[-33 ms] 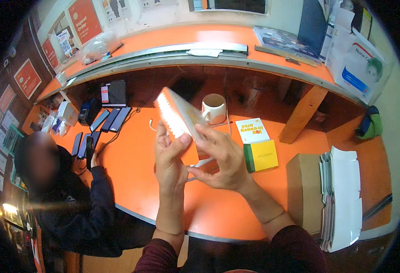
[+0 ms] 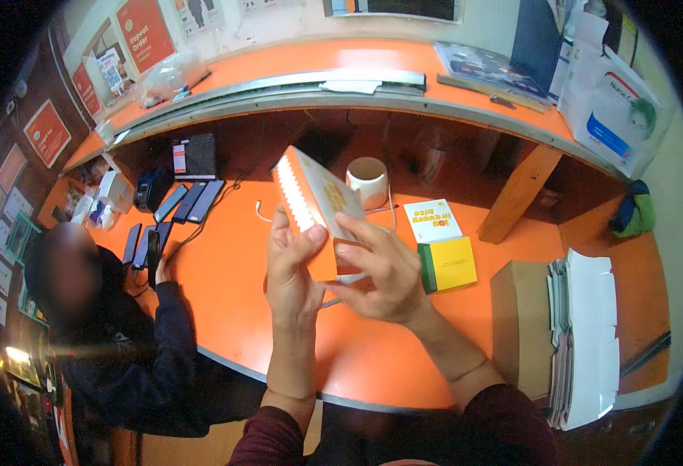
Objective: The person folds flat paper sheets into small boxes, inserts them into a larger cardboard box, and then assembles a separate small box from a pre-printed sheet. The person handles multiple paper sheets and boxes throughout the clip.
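Observation:
A small cardboard box (image 2: pixel 327 189) with an orange and white zigzag side and a white printed face is held up, tilted, above the orange desk (image 2: pixel 240 326). My left hand (image 2: pixel 291 272) grips its near left end, thumb pressed on the orange side. My right hand (image 2: pixel 380 268) is closed at the near right edge, its fingers against the white face. Beyond it stands a white mug (image 2: pixel 367 190). To the right of my hands lie a white card-like piece with yellow print (image 2: pixel 432 220) and a yellow and green flat piece (image 2: pixel 451 264); whether they are joined, I cannot tell.
At the left a person in dark clothes (image 2: pixel 135 365) sits with a hand at several phones (image 2: pixel 155 248). A brown cardboard box (image 2: pixel 521 334) and a stack of folded white cartons (image 2: pixel 590 342) stand at the right. A raised shelf (image 2: pixel 279 70) spans the back, with a slanted wooden support (image 2: pixel 521 194).
The box has turned a little and shifted slightly right, so its printed white face shows more sharply. Both hands keep hold of it. The desk things stay in place.

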Tool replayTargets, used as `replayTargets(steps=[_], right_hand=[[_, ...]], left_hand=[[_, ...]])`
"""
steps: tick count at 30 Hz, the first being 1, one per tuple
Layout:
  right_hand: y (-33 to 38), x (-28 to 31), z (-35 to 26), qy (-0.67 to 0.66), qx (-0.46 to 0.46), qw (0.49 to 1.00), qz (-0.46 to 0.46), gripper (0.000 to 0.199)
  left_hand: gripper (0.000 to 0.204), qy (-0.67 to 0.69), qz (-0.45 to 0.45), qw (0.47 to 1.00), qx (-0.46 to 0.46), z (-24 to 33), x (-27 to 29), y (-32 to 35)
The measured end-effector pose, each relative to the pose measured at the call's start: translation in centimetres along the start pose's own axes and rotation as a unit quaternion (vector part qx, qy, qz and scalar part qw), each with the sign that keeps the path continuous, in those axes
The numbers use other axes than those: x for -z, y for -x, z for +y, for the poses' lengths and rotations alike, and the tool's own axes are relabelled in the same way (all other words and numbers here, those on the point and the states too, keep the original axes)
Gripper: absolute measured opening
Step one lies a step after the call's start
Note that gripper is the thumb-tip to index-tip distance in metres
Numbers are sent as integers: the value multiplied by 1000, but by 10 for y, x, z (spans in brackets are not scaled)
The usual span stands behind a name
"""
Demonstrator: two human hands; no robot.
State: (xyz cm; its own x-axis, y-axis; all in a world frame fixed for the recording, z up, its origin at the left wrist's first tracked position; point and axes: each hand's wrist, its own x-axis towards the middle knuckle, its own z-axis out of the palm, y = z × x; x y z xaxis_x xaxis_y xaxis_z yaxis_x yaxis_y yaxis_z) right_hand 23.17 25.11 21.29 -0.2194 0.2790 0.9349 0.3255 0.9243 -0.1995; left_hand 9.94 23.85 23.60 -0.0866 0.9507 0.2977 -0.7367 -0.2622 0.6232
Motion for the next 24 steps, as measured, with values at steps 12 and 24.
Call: replayTargets(steps=[12, 24], right_hand=[[1, 9, 13, -1, -13, 997, 78, 17], [-3, 24, 5, -2, -79, 991, 104, 16]], left_hand=[[20, -258, -21, 938, -232, -14, 7, -5], [18, -411, 32, 835, -364, -56, 8, 8]])
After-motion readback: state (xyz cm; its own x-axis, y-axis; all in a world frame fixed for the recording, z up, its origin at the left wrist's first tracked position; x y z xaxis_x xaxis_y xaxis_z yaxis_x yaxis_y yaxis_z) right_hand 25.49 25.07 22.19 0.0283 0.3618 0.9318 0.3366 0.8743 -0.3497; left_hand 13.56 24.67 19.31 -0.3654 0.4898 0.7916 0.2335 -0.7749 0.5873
